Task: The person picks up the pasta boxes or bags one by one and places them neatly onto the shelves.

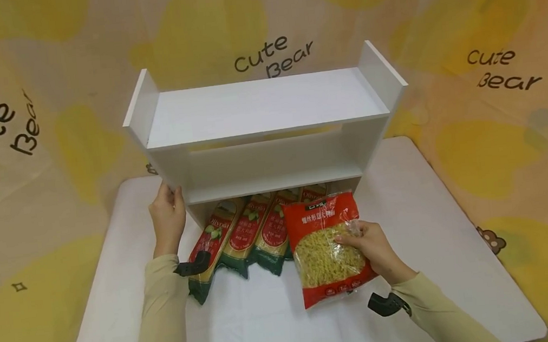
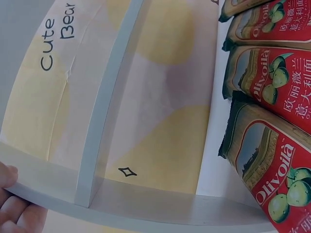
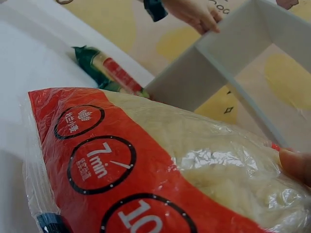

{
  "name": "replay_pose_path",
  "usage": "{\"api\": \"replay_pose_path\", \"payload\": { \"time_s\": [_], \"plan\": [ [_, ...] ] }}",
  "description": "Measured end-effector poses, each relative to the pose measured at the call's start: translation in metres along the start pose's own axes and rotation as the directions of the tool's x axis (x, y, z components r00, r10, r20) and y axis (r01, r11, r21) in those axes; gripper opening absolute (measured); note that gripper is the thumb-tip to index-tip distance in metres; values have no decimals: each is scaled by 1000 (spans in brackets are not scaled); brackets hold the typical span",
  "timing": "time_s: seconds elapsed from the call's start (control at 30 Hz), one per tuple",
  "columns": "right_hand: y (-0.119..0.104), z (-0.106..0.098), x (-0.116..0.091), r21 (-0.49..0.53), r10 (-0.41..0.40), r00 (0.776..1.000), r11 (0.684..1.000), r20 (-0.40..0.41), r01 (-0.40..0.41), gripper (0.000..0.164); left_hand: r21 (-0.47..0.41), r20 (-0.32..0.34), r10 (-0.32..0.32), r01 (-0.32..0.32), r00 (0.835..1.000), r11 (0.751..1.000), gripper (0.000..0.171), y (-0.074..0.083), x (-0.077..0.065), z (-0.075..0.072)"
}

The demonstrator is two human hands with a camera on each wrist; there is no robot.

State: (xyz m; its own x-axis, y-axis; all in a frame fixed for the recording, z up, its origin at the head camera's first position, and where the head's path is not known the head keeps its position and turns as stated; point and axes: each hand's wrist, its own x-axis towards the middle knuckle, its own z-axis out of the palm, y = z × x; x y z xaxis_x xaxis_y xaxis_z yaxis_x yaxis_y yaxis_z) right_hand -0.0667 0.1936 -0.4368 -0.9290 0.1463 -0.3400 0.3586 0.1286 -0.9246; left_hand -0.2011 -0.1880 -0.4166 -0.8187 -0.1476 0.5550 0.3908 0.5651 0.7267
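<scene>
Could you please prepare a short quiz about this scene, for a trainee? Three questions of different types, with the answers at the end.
1. Which hand holds the red pasta bag?
2. True or false: the left hand grips the side of the white shelf.
3. Complete with a number: in the head view, ___ Olivoilà packets are visible.

Key:
1. The right hand.
2. True.
3. Four.

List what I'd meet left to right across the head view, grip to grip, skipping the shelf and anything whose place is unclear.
Left grip → first Olivoilà pack → second Olivoilà pack → third Olivoilà pack → red bag → right grip.
</scene>
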Motion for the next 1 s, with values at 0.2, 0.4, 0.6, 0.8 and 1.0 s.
{"api": "replay_pose_path", "payload": {
  "time_s": [0.2, 0.4, 0.6, 0.8, 1.0],
  "plan": [
    [-11, 2, -7, 50, -30, 999, 998, 34, 28, 36, -4, -16, 1, -1, 1000, 1000, 20, -1, -2, -2],
    [-22, 3, -11, 82, -52, 997, 996, 52, 48, 27, -8, -17, 12, -12, 1000, 1000, 21, -3, -2, -1],
    [-36, 4, -13, 106, -55, 996, 993, 67, 48, 30, -10, -19, 18, -18, 1000, 1000, 22, -2, -1, -2],
    [-48, 7, -11, 182, -47, 992, 983, 119, 25, 29, -14, -18, 16, -16, 1000, 1000, 22, -1, 1, -1],
    [-59, 12, -8, 219, -53, 987, 975, 150, 19, 27, -20, -10, 24, -24, 1000, 1000, 22, -2, 2, -1]
  ]
}}
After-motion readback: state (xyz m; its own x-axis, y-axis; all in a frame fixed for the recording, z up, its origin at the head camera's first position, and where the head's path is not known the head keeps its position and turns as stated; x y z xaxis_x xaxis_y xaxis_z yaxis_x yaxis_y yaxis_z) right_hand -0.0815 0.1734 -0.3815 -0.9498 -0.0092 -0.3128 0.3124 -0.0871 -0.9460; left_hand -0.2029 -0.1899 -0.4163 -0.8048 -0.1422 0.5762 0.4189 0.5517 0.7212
